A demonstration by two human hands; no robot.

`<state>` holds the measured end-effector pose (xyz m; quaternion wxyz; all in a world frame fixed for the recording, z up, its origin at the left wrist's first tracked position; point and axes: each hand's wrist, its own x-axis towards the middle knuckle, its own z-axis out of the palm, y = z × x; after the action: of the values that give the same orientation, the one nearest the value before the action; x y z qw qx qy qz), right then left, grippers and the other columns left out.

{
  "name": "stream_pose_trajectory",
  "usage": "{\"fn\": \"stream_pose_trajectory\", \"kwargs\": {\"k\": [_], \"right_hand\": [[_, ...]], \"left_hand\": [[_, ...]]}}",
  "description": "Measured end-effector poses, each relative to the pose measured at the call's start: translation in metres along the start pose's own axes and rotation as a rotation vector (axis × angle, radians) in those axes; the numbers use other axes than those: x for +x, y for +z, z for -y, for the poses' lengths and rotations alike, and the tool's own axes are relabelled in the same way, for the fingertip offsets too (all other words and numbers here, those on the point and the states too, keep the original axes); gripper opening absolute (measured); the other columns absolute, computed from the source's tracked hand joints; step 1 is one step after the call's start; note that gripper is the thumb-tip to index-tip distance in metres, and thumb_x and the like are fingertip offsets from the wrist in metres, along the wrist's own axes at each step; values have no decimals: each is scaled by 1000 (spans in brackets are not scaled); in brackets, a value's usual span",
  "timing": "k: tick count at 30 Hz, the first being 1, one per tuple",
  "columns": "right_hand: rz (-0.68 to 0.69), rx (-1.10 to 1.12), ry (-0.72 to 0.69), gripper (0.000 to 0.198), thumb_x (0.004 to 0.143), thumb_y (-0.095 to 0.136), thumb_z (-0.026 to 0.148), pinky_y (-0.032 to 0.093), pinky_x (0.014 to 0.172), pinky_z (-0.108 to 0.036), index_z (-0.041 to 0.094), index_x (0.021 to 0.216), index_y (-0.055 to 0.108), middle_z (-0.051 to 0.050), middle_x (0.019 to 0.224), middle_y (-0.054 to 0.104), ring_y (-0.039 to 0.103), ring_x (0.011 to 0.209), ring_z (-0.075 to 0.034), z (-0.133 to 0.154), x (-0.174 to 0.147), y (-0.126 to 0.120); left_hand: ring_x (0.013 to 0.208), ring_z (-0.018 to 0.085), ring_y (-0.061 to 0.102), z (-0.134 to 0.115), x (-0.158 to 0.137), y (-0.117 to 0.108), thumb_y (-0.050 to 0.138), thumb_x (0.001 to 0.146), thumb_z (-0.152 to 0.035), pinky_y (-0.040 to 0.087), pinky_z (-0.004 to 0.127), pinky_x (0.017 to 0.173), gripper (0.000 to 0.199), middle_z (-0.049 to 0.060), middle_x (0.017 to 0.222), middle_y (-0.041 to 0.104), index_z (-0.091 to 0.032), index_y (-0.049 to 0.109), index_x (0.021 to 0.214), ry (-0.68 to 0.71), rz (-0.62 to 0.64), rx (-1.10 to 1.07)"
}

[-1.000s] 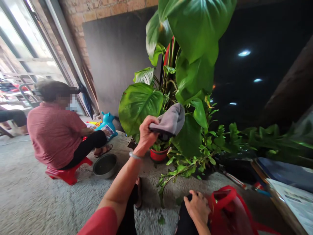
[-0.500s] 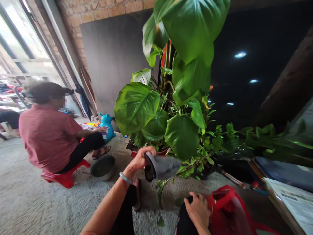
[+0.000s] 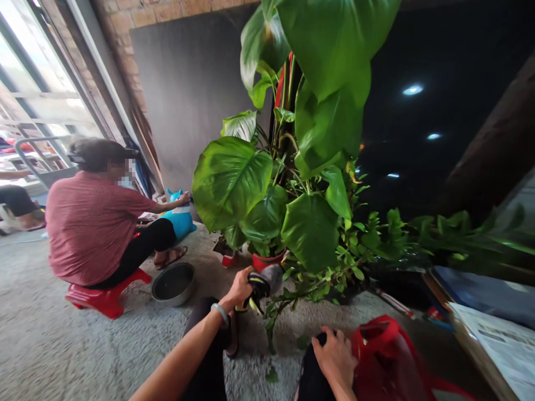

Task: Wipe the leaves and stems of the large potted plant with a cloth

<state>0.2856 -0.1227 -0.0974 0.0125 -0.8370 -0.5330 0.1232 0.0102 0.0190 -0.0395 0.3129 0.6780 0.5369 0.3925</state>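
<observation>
Head view: the left hand (image 3: 240, 287) grips a bunched grey cloth (image 3: 264, 280), now lowered from the big leaves to just above the floor, beside the red pot (image 3: 267, 260) of the plant (image 3: 292, 195). Wiping of the upper leaves seems paused. The right hand (image 3: 334, 356) rests flat on the knee, touching a red bag (image 3: 388, 356), probably holding nothing. Left of the hands, a seated person (image 3: 96, 223) and a metal bowl (image 3: 173, 284)

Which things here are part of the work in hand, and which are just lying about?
In hand:
- left hand gripping a grey cloth
- big-leafed potted plant right beside the cloth
- right hand resting on the person's knee

Lying about:
- metal bowl
- red bag
- blue toy
- red stool under a seated person
</observation>
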Motion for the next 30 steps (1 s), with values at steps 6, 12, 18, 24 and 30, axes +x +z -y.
{"fn": "stream_pose_trajectory", "kwargs": {"k": [6, 12, 18, 24, 30], "right_hand": [[-13, 4, -4, 36, 91, 45, 33, 52, 79, -48, 25, 120, 65, -15, 126, 60, 55, 117, -35, 8, 1, -2], [-30, -12, -19, 36, 90, 47, 31, 53, 80, -46, 24, 120, 65, -14, 124, 61, 55, 117, -34, 13, 0, 0], [-25, 40, -6, 33, 90, 47, 32, 53, 79, -47, 27, 117, 66, -13, 126, 61, 55, 119, -34, -2, 2, 3], [-10, 5, -2, 35, 91, 45, 33, 54, 78, -48, 27, 118, 65, -13, 126, 61, 56, 118, -34, -1, 5, 5], [-32, -96, -50, 35, 92, 45, 32, 54, 78, -46, 25, 119, 66, -15, 124, 62, 57, 115, -35, 18, 3, 1]], "left_hand": [[93, 24, 64, -65, 23, -16, 52, 61, -11, 49, 34, 82, 12, 9, 98, 72, -20, 47, 67, 405, -129, -115], [90, 24, 63, -48, 76, -15, 53, 55, -6, 46, 31, 79, 20, 6, 84, 69, -20, 53, 71, 224, -282, 143], [72, 19, 62, 63, 13, -6, 50, 53, -5, 41, 26, 67, 27, 0, 70, 65, -19, 61, 74, -182, -85, 256], [67, 16, 55, 66, 37, -53, 51, 57, -12, 42, 24, 65, 18, -2, 64, 58, -20, 56, 72, -134, -490, 151], [78, 18, 58, 23, 139, -57, 51, 56, -9, 46, 28, 74, 20, 1, 69, 60, -19, 56, 74, -116, -649, 32]]}}
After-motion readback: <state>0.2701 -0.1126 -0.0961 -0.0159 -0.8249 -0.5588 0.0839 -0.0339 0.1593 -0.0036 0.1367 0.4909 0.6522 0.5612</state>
